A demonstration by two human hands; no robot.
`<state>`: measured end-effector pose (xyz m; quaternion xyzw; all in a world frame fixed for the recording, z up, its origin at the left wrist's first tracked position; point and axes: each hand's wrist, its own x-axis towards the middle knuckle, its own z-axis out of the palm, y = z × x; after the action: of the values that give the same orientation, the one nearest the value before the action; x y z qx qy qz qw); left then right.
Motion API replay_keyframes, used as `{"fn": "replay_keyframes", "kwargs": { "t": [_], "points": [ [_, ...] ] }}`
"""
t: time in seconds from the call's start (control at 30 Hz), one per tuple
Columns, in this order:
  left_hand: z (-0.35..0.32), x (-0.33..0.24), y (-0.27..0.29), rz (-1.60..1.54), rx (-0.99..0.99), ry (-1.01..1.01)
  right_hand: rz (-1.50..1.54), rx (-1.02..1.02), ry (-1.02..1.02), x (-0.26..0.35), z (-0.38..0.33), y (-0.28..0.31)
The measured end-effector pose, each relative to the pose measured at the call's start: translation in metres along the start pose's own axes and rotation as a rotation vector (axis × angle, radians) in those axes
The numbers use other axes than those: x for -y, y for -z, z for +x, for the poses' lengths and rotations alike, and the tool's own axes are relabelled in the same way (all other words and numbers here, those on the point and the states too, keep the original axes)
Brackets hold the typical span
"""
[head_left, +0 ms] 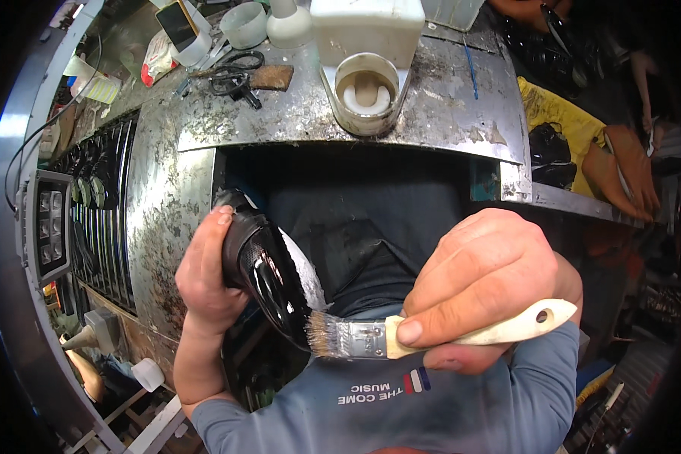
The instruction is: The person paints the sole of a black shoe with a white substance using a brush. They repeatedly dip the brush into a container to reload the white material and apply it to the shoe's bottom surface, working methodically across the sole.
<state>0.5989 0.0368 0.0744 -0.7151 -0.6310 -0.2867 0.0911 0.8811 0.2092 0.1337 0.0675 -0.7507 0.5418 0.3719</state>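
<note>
A person's right hand closes thumb and fingers in a pinch around the pale wooden handle of a flat paintbrush with a metal ferrule, its worn bristles touching the lower edge of a glossy black moulded shoe upper. At nine o'clock from the brush, the left hand is wrapped around that black piece, thumb on top and palm against its side, holding it tilted over the lap. Both bare forearms come out of blue-grey sleeves at six o'clock.

Beyond the hands, at twelve o'clock, a worn, glue-spattered metal workbench curves around a dark opening. On it stands a white round pot of pale paste, set against a white plastic canister. Toward eleven o'clock lie black-handled scissors, a small brown block, a white cup and a phone propped upright. At nine o'clock sits a grey floodlight panel beside a ribbed metal grille. At two o'clock, yellow cloth lies on a side shelf, with tan leather pieces just beside it
</note>
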Motion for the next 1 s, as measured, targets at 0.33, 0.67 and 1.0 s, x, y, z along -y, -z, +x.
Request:
{"fn": "replay_keyframes", "kwargs": {
  "t": [0.33,0.67,1.0],
  "points": [
    [-0.014,-0.033,-0.002,-0.579,0.221,0.545,-0.048,-0.024,0.1,0.001,0.026,0.004],
    [0.003,-0.047,0.006,-0.872,0.396,0.548,-0.128,-0.034,0.163,-0.017,0.042,0.007],
    [-0.01,-0.041,0.011,-1.364,0.478,0.858,-0.18,0.028,0.083,-0.026,0.036,0.005]
  ]
}}
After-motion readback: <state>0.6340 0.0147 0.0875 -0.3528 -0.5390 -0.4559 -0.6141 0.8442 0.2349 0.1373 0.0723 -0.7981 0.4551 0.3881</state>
